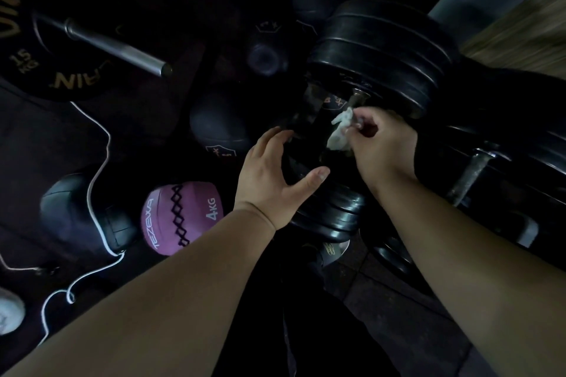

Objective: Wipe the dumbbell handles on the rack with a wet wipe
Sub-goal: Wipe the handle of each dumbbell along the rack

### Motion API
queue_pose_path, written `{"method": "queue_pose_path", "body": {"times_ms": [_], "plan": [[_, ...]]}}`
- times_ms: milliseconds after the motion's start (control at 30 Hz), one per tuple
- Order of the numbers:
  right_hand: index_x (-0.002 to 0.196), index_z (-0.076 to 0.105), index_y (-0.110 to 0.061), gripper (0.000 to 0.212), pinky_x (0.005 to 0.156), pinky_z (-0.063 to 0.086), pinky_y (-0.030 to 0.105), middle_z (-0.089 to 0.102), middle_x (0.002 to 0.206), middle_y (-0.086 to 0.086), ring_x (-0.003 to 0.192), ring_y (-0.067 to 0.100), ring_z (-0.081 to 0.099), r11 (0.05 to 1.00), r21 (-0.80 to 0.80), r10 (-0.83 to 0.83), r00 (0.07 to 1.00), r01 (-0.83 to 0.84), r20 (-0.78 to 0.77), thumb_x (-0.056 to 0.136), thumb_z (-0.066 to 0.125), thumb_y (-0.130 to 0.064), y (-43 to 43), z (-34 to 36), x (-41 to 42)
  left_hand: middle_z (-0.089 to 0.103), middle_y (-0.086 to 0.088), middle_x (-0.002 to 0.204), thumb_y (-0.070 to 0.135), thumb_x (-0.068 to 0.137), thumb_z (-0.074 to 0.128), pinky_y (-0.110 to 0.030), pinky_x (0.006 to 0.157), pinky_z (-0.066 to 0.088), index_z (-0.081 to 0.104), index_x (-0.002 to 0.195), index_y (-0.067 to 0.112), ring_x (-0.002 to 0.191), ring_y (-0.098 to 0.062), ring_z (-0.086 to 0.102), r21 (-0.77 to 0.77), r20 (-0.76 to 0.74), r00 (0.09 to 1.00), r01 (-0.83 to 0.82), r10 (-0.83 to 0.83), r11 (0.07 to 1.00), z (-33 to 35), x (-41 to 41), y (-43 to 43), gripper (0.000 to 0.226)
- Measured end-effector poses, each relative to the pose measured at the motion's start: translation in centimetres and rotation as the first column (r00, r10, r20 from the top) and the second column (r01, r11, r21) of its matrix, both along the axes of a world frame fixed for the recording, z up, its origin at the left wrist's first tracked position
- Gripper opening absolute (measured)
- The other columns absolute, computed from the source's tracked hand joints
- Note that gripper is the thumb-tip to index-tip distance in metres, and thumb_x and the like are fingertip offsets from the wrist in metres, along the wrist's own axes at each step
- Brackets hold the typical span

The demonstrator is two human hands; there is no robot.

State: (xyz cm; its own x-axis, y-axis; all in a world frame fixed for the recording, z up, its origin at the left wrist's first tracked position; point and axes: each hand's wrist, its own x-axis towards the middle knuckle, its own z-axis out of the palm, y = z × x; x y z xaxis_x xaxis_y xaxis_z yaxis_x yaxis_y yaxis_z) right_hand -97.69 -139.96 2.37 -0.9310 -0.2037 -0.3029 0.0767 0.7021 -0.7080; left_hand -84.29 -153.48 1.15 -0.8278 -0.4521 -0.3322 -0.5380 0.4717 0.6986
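A big black dumbbell [379, 52] lies on the rack at centre right, its near head [330, 217] below my hands. My right hand [382, 150] is closed around a crumpled white wet wipe [340, 131] and presses it onto the dumbbell's handle, which is mostly hidden under the hand; a short metal stub [356, 98] shows above it. My left hand [275, 174] rests open, fingers spread, on the near head's inner side. Another dumbbell's metal handle [468, 174] shows to the right.
On the dark floor at left lie a pink 4 kg medicine ball [180, 217], several dark balls, a 15 kg plate on a steel barbell [116, 49] and a white cord [98, 193]. A wood floor and grey post are at top right.
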Motion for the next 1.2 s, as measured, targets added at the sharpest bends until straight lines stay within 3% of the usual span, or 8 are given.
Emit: {"method": "queue_pose_path", "body": {"times_ms": [100,267,433,533,733,1000,1100,1200], "plan": [[0.102,0.072,-0.032,0.012,0.065,0.038,-0.004,0.06,0.085,-0.026,0.081,-0.022,0.054,1.0,0.016,-0.025,0.999,0.025,0.034,0.091,0.07,-0.031,0.2,0.0,0.3,0.041,0.008,0.158,0.09,0.075,0.049,-0.042,0.118,0.04,0.046,0.15,0.025,0.146,-0.012,0.038,-0.001,0.004,1.0,0.004,-0.004,1.0,0.0,0.0,0.0,0.099],[0.092,0.074,-0.027,0.011,0.061,0.044,0.004,0.065,0.081,-0.019,0.076,-0.007,0.062,1.0,0.005,-0.007,0.977,0.006,0.211,0.083,0.08,-0.029,1.0,-0.5,0.6,0.042,0.008,0.156,0.096,0.073,0.041,-0.043,0.117,0.042,0.047,0.149,0.025,0.145,-0.013,0.04,-0.013,-0.004,1.0,0.003,-0.003,1.0,0.0,0.0,0.0,0.105],[0.094,0.064,-0.024,0.02,0.065,0.06,0.031,0.07,0.086,-0.006,0.074,0.009,0.069,0.947,-0.079,-0.304,0.949,0.311,0.087,0.082,0.074,-0.037,-0.8,-1.0,-0.6,0.042,0.009,0.156,0.096,0.073,0.041,-0.042,0.117,0.041,0.047,0.149,0.025,0.144,-0.012,0.041,-0.016,-0.002,1.0,0.009,-0.009,1.0,0.2,0.0,-0.1,0.104],[0.099,0.064,-0.025,0.014,0.06,0.062,0.031,0.072,0.084,-0.003,0.065,0.009,0.071,0.912,-0.12,-0.376,0.916,0.393,0.139,0.088,0.069,-0.033,-1.3,-1.0,-0.7,0.043,0.01,0.155,0.094,0.075,0.043,-0.04,0.117,0.041,0.047,0.148,0.026,0.143,-0.011,0.041,-0.012,-0.008,1.0,0.011,-0.011,1.0,0.2,0.0,0.0,0.1],[0.092,0.072,-0.021,0.014,0.069,0.061,0.03,0.069,0.082,-0.009,0.076,0.009,0.069,0.982,-0.021,-0.177,0.95,0.189,0.256,0.089,0.073,-0.034,0.4,-1.1,0.7,0.045,0.012,0.152,0.084,0.078,0.053,-0.038,0.116,0.041,0.05,0.146,0.025,0.141,-0.01,0.043,0.001,-0.03,1.0,0.003,-0.003,1.0,0.1,-0.1,0.0,0.091],[0.099,0.076,-0.019,0.011,0.079,0.032,-0.006,0.056,0.111,-0.005,0.097,0.0,0.052,0.999,-0.002,-0.033,0.993,0.033,-0.117,0.089,0.071,-0.02,-0.3,-1.3,0.0,0.048,0.008,0.151,0.083,0.077,0.053,-0.041,0.114,0.043,0.052,0.144,0.024,0.14,-0.013,0.045,0.006,-0.035,0.999,-0.005,0.006,1.0,-0.1,-0.2,0.0,0.089],[0.1,0.077,-0.016,0.012,0.081,0.035,-0.004,0.056,0.112,-0.005,0.098,-0.001,0.05,0.973,0.013,0.233,0.97,-0.232,-0.067,0.092,0.07,-0.021,0.4,-1.4,1.0,0.048,0.007,0.151,0.081,0.077,0.054,-0.037,0.114,0.043,0.052,0.143,0.023,0.139,-0.013,0.046,0.0,-0.039,0.999,0.001,-0.001,1.0,-0.1,-0.1,-0.1,0.089],[0.104,0.071,-0.019,0.012,0.084,0.049,0.017,0.06,0.109,-0.007,0.099,0.007,0.059,0.948,0.017,0.319,0.946,-0.319,-0.052,0.092,0.068,-0.02,0.6,-1.1,0.0,0.048,0.008,0.149,0.081,0.077,0.054,-0.032,0.113,0.041,0.053,0.143,0.023,0.138,-0.011,0.046,0.006,-0.047,0.999,0.0,0.0,1.0,0.0,-0.1,-0.1,0.089]]}}
